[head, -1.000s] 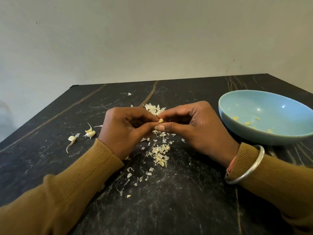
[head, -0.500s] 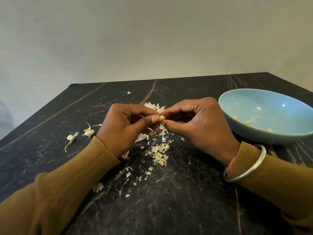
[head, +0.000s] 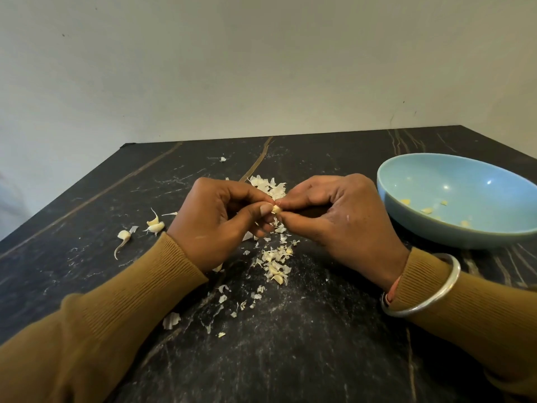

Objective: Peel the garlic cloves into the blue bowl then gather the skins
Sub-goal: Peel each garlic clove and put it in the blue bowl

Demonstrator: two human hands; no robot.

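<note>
My left hand (head: 216, 222) and my right hand (head: 340, 219) meet over the table's middle, and both pinch one small garlic clove (head: 276, 210) between thumb and fingertips. Papery skins (head: 276, 263) lie scattered below the hands, with another heap of skins (head: 268, 184) just behind them. Unpeeled cloves (head: 155, 225) lie to the left of my left hand, one more clove (head: 123, 236) further left. The blue bowl (head: 406, 225) stands at the right and holds several peeled pieces (head: 427, 210).
The dark marble table (head: 319, 344) ends at a pale wall behind. A stray skin (head: 171, 319) lies near my left sleeve. A metal bangle (head: 430, 295) sits on my right wrist, close to the bowl's near side.
Both hands have lifted slightly and drawn a little toward me while still working the same clove. More of the clove shows between the fingertips now.
</note>
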